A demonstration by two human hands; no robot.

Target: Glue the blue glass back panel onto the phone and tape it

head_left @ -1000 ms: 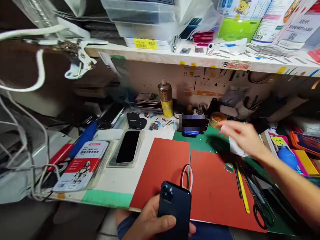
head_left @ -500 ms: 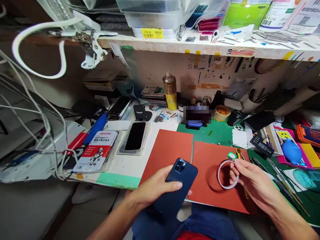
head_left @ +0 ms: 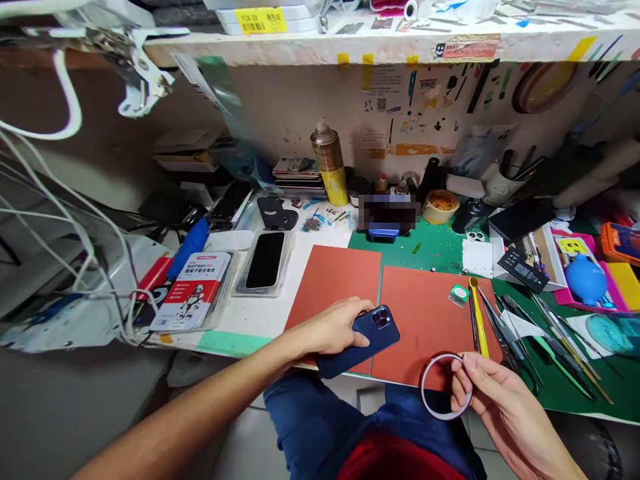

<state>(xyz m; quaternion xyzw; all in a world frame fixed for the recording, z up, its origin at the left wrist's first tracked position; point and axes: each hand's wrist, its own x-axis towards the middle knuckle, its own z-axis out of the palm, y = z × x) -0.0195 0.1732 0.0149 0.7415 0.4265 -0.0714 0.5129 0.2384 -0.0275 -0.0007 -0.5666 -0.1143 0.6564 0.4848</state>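
Observation:
My left hand [head_left: 340, 327] is closed around a dark blue smartphone [head_left: 383, 337], its back with the camera block facing up. The phone is low over the front of the left reddish-brown mat [head_left: 330, 273]; whether it touches the mat I cannot tell. My right hand [head_left: 487, 387] pinches a thin roll of tape [head_left: 424, 393], held upright like a ring past the front edge of the right reddish-brown mat [head_left: 405, 313]. A small green-and-white item [head_left: 459, 294] and a yellow-handled tool [head_left: 479, 320] lie on that right mat.
Tweezers and other thin tools [head_left: 560, 333] lie to the right on a green mat [head_left: 615, 387]. On the left are a battery box [head_left: 193, 293] and another phone [head_left: 265, 260] on a clear case. A spray can [head_left: 330, 163] stands behind, beneath a low shelf [head_left: 300, 50].
My left hand has turned the phone from steep to nearly level and lowered it toward the mat. The tape roll in my right hand has moved down, nearer my body. The view has tilted downward.

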